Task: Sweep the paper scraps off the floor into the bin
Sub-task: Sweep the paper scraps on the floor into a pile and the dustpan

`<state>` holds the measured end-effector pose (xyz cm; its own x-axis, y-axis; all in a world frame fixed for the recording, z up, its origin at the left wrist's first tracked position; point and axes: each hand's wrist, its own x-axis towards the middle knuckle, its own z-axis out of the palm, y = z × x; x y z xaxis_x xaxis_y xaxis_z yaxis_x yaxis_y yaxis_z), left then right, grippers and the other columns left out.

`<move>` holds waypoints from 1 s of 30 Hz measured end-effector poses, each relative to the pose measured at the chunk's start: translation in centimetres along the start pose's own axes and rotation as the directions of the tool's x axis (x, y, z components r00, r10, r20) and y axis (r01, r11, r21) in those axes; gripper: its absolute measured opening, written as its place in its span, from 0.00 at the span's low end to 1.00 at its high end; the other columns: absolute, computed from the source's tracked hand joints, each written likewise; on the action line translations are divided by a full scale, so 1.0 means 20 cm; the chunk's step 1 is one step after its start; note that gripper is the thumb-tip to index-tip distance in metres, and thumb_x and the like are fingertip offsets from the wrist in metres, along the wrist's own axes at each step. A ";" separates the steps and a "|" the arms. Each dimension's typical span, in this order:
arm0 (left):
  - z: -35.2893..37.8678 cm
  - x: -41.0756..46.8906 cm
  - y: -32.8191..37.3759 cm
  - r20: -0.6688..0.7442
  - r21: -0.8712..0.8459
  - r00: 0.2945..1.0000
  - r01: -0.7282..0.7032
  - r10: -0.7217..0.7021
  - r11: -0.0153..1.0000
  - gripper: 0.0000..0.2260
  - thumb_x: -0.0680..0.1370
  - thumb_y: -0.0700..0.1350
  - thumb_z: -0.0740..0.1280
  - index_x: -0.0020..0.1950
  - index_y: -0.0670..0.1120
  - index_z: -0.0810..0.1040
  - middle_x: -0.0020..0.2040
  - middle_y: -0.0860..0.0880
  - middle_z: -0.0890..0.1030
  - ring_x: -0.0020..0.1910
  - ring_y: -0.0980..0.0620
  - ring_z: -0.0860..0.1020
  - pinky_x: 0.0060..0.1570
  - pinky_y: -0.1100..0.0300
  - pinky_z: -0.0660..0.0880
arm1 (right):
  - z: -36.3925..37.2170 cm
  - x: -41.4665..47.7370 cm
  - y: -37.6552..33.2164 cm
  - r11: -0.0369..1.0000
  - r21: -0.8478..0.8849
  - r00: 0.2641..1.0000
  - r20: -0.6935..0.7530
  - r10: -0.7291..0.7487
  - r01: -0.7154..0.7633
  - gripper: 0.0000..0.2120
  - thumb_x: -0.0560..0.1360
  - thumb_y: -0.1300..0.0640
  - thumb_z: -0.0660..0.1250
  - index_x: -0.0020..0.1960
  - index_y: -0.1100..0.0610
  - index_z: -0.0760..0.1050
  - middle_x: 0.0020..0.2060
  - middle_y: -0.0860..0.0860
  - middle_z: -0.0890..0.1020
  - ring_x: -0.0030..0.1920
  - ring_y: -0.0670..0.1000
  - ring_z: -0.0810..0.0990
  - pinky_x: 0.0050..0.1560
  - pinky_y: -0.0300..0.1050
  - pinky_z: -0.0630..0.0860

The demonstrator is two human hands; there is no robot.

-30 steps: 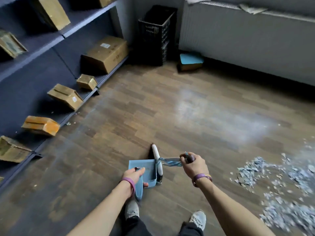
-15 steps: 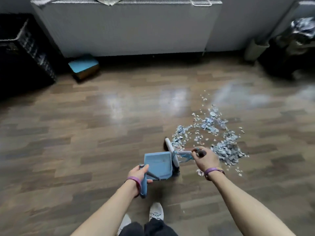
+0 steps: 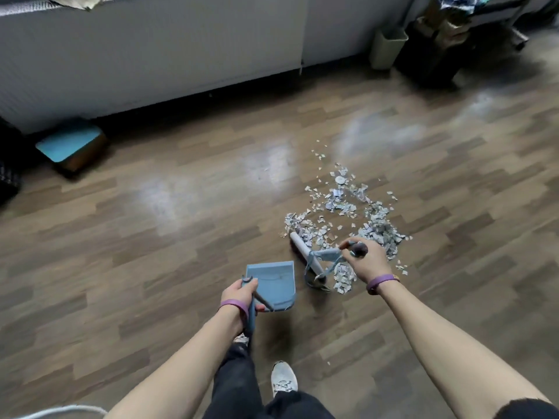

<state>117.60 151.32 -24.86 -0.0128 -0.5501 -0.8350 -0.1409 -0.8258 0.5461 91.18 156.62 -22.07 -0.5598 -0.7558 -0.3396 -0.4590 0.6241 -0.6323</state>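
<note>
Pale torn paper scraps (image 3: pixel 338 207) lie heaped on the wooden floor (image 3: pixel 151 207); a white-headed broom (image 3: pixel 304 252) touches them, blue dustpan (image 3: pixel 273 282) nearby.

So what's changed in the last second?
The person turned right, from the shelves to the paper scraps; the broom head now lies at the pile's near edge, among scraps. Unchanged: left hand grips the dustpan handle, right hand grips the broom handle; dustpan still empty.

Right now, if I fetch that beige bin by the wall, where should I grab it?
Probably the top rim of the beige bin, reaching down from the open-floor side. It stands upright with its mouth seemingly open, the wall is behind it, and dark clutter sits close on its right.
</note>
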 end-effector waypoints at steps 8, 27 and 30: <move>-0.09 0.20 0.31 -0.030 -0.082 0.998 0.048 -0.051 0.995 0.12 0.79 0.43 0.64 0.62 0.46 0.74 0.53 0.42 0.78 0.17 0.52 0.77 0.32 0.58 0.74 | 0.09 0.14 -0.34 0.990 0.127 0.998 -0.020 -0.063 0.065 0.14 0.68 0.64 0.69 0.33 0.44 0.79 0.40 0.48 0.83 0.45 0.52 0.82 0.50 0.51 0.80; 0.24 0.55 0.82 -0.103 -0.107 0.986 0.117 -0.128 0.987 0.09 0.78 0.36 0.65 0.57 0.45 0.75 0.45 0.39 0.78 0.34 0.46 0.78 0.21 0.64 0.75 | 0.13 0.89 -0.40 0.907 0.418 0.997 0.075 0.028 -0.057 0.08 0.72 0.69 0.68 0.40 0.56 0.79 0.35 0.50 0.80 0.37 0.47 0.78 0.37 0.31 0.75; 0.51 0.58 0.93 -0.073 -0.100 0.990 0.114 -0.121 0.988 0.06 0.78 0.37 0.65 0.53 0.46 0.75 0.43 0.40 0.78 0.31 0.47 0.79 0.22 0.64 0.75 | -0.06 1.14 -0.30 0.920 0.383 0.996 0.064 0.057 -0.077 0.07 0.70 0.66 0.69 0.39 0.55 0.80 0.38 0.52 0.82 0.40 0.52 0.80 0.45 0.44 0.78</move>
<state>104.70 130.93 -25.00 0.0767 -0.4533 -0.8880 -0.0416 -0.8913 0.4514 80.26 135.88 -25.17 -0.5399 -0.7302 -0.4186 -0.1151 0.5567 -0.8227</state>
